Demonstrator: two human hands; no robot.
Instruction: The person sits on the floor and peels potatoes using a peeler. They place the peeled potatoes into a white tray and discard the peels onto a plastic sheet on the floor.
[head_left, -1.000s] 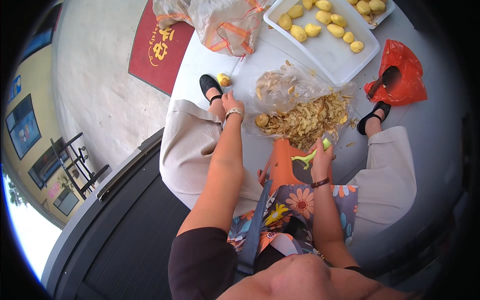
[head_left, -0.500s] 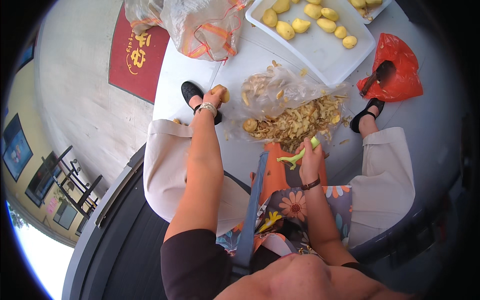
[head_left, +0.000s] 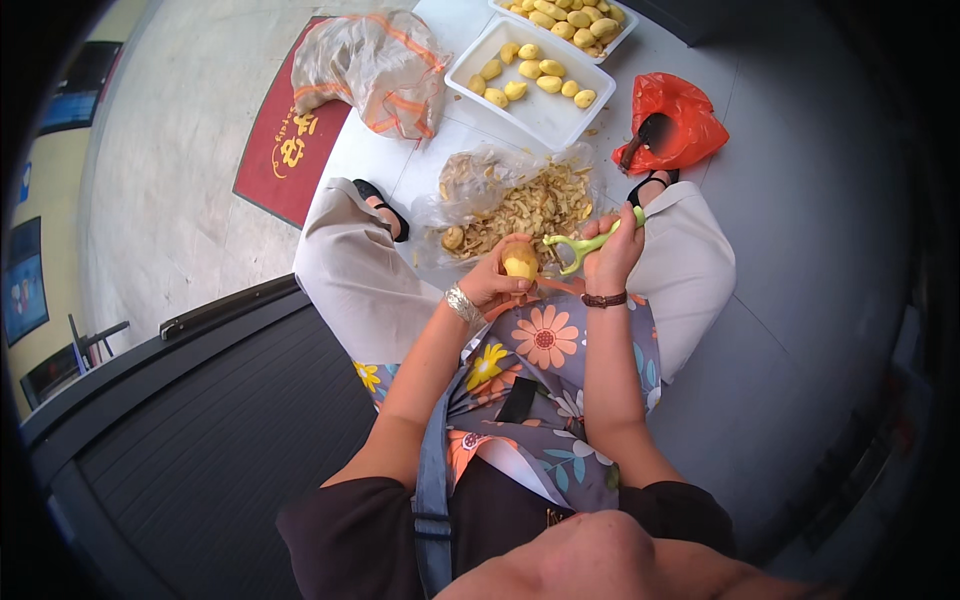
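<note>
My left hand [head_left: 486, 280] is closed around a partly peeled potato [head_left: 520, 262], brown at its top and yellow below. Just to its right, my right hand [head_left: 617, 254] grips a light green peeler [head_left: 580, 246] by the handle. The peeler's head points left toward the potato, with a small gap between them. Beyond both hands lies a heap of potato peelings [head_left: 525, 213] on a crumpled clear plastic bag [head_left: 470, 177]. One brownish potato [head_left: 452, 238] rests at the heap's left edge.
A white tub [head_left: 556, 130] with several peeled potatoes stands beyond the heap, and a fuller tub [head_left: 612, 48] sits behind it. A red bag [head_left: 690, 125] with a dark-handled thing lies at right. Far left are a striped translucent sack [head_left: 375, 75] and a red mat [head_left: 262, 170].
My left hand has come back from the far left with a potato, now in front of my lap beside the peeler. The view has shifted, showing more of the far tub.
</note>
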